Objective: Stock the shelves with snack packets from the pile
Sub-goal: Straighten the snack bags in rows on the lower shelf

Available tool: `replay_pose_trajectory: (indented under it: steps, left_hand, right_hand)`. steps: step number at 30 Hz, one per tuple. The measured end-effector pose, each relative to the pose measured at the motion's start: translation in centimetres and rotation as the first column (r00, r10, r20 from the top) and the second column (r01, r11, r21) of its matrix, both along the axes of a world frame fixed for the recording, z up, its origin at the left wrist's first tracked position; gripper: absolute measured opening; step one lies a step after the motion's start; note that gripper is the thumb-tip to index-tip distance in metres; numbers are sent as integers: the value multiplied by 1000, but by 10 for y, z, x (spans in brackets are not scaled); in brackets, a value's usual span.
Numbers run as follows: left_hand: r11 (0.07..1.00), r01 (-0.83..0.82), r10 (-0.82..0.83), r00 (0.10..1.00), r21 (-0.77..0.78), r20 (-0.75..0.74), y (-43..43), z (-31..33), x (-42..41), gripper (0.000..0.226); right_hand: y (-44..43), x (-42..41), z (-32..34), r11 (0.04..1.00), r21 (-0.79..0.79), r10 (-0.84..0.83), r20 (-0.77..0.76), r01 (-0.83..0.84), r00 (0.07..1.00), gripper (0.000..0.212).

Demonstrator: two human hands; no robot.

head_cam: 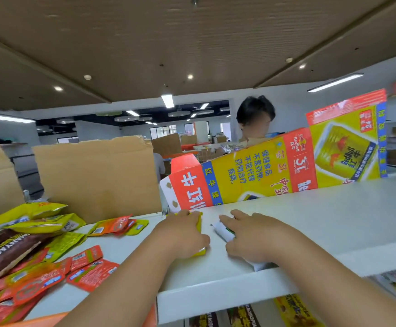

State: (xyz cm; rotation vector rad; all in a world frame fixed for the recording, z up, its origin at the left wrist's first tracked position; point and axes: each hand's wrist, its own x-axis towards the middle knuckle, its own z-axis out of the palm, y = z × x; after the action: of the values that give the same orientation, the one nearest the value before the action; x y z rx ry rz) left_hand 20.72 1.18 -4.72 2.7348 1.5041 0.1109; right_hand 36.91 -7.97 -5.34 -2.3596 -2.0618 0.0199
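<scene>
redbull on yellow carton (251,175), 红牛 on blue strip (212,182)

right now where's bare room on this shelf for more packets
Widest: shelf right of the right hand, between carton and front edge. Narrow strip between pile and left hand. Crowded at the pile, left.
</scene>
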Motion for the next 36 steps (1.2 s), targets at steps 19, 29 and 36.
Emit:
replay_pose_trajectory:
  steps: [19,29,36]
  left_hand:
    - [842,517,-522,712,151,471,-38,5,1,82]
    - [558,781,-788,391,282,476,-134,-10,20,86]
    - [513,834,-797,375,203,473,-202,-60,71,83]
  right_hand:
    - [-84,-25,29,809,310,-422,-284,499,861,8]
    - [-205,-8,19,697,362,-574,-235,618,785,14]
    - [-277,39,-10,662,284,-659,-221,693,719,35]
